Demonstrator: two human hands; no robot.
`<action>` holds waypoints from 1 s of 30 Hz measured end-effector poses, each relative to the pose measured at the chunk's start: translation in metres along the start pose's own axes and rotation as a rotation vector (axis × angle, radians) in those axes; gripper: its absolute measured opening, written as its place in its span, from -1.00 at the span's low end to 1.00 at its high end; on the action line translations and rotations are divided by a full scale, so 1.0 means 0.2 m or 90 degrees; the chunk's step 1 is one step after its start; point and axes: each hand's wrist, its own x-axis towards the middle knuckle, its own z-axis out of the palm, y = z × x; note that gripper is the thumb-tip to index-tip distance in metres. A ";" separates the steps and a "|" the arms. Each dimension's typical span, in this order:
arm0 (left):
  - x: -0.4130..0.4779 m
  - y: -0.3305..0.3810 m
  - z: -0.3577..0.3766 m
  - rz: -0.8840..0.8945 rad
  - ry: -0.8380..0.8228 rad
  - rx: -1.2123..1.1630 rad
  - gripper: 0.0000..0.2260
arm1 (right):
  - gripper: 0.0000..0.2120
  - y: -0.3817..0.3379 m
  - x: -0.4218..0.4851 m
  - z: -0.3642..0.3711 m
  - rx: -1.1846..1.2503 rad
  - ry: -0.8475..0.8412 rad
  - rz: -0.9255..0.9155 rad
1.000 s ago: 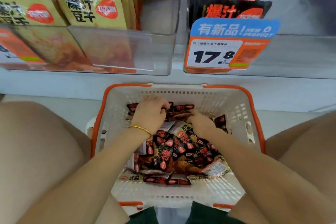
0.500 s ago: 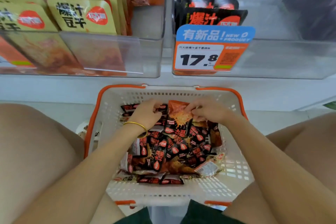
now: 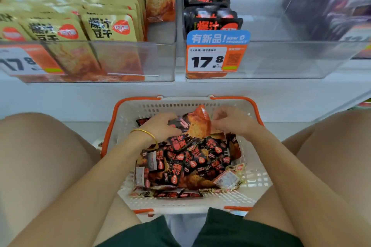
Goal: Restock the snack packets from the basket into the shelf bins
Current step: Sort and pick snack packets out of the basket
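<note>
**Packet lifted off the pile**

A second earlier both my hands were dug low into the far end of the basket point(image 3: 181, 105). By this moment they had come up, with one snack packet point(image 3: 197, 126) between them, tilted, orange face showing, its top corner up by the basket's far wall. The fingers of my left hand point(image 3: 160, 126) were curled round its left edge. Those of my right hand point(image 3: 230, 121), blurred, were bent and pinching its right edge. The pile of packets point(image 3: 190, 163) lay in the basket below, much as before. My view had tipped up, so more of the clear shelf bin point(image 3: 281, 60) of black packets showed behind its price tag point(image 3: 217, 52).
</note>
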 end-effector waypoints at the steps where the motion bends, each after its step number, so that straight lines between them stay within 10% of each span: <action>1: -0.02 0.04 -0.02 0.022 0.002 0.084 -0.84 | -0.84 -0.02 -0.03 -0.02 -0.117 0.048 -0.034; 6: -0.16 0.34 -0.16 0.187 0.028 0.311 -0.82 | -0.46 -0.23 -0.30 -0.17 -0.179 0.037 -0.242; 15: -0.28 0.92 -0.45 0.433 0.352 -0.084 -0.91 | -0.78 -0.51 -0.52 -0.71 0.259 0.054 -0.363; 19: -0.11 0.95 -0.58 0.424 0.545 0.158 -0.85 | -0.87 -0.60 -0.30 -0.93 0.408 0.153 -0.283; 26: 0.14 1.00 -0.69 0.233 0.394 0.453 -0.28 | -0.73 -0.65 0.43 -1.11 0.267 0.278 -0.041; 30: 0.23 0.99 -0.71 0.205 0.350 0.466 -0.55 | -0.57 -0.64 0.68 -1.11 0.201 0.278 0.005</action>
